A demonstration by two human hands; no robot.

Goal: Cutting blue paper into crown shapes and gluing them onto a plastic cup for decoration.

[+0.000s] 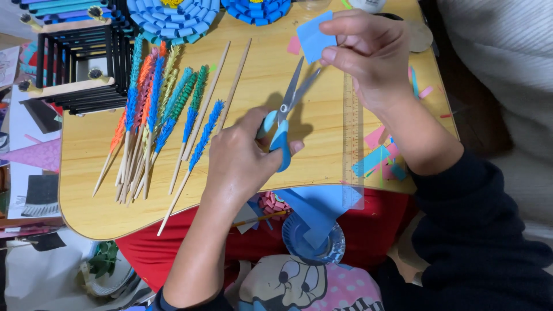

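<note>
From the head view, my left hand (242,155) is wrapped around the blue handles of the scissors (285,115), thumb and fingers through the loops, with the blades parted and pointing up toward the paper. My right hand (368,52) is closed in a pinch on a small blue paper square (314,39), thumb under and fingers over its right edge, holding it just above the scissor tips, so paper and blades are near but not yet touching. Taking the scissors as my landmark: the clear ruler (352,144) lies just to their right on the counter (271,75), coloured paper scraps (380,152) sit further right, a row of sticks (167,115) wrapped in fringed paper lies to their left, and a larger blue sheet (317,207) hangs off the counter edge below them. To cut well here, I judge the paper should go deep into the open blades rather than at the tips, held taut and flat by the pinch, with my fingers kept back from the cutting line. I would turn the paper, not the scissors, and close the blades slowly so the small piece does not fold or slip.
</note>
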